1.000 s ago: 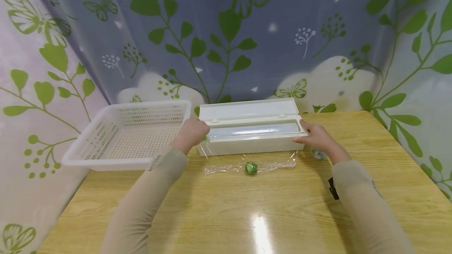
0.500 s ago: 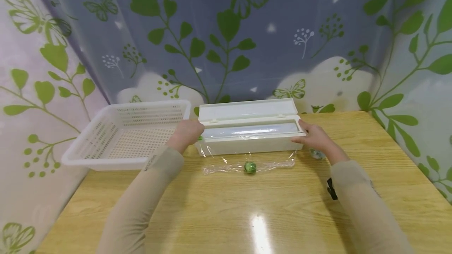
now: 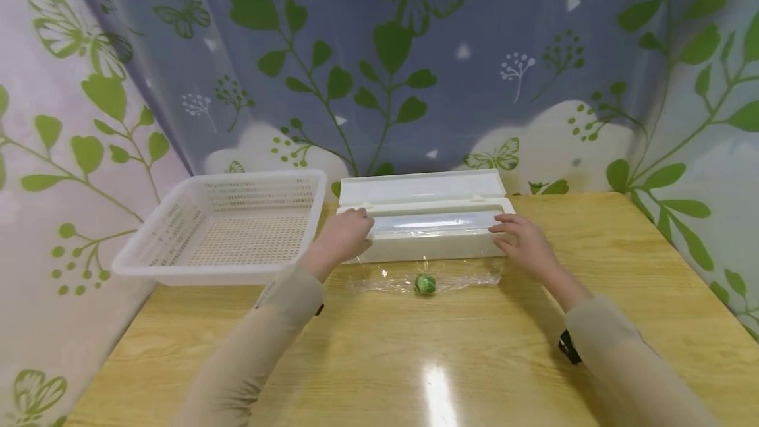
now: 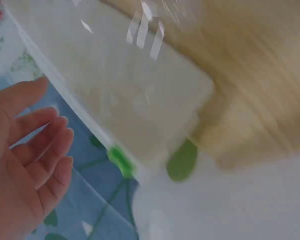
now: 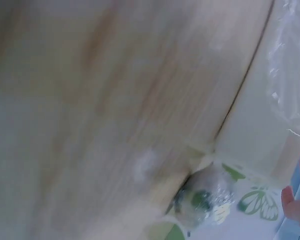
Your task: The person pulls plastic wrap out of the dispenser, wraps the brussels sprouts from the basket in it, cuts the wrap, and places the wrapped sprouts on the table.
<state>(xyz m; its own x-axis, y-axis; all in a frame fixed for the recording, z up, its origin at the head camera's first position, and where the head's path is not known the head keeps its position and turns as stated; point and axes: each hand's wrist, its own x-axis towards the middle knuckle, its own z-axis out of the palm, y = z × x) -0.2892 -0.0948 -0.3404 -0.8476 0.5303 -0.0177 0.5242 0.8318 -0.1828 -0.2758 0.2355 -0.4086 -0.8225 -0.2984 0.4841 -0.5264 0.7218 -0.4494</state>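
A long white cling film box (image 3: 427,248) sits at the middle of the table, its lid (image 3: 423,186) tipped back. Inside lies the film roll (image 3: 433,223). A clear sheet of cling film (image 3: 462,280) hangs down the front onto the table, with a small leafy green ball (image 3: 425,284) like a Brussels sprout at its bunched edge. My left hand (image 3: 342,237) is over the box's left end; in the left wrist view its fingers are loosely bent, holding nothing, near the green slide cutter (image 4: 121,161). My right hand (image 3: 524,246) has its fingers spread at the roll's right end.
A white slotted plastic basket (image 3: 219,275) stands to the left of the box. Beyond the box's right end lies a shiny, film-wrapped round thing (image 5: 205,197). Patterned cloth (image 3: 415,117) hangs close behind the table (image 3: 504,361).
My left hand has left the green cutter at the box's left corner and shifted right over the box. My right hand has released the box's right end and moved its fingers toward the roll.
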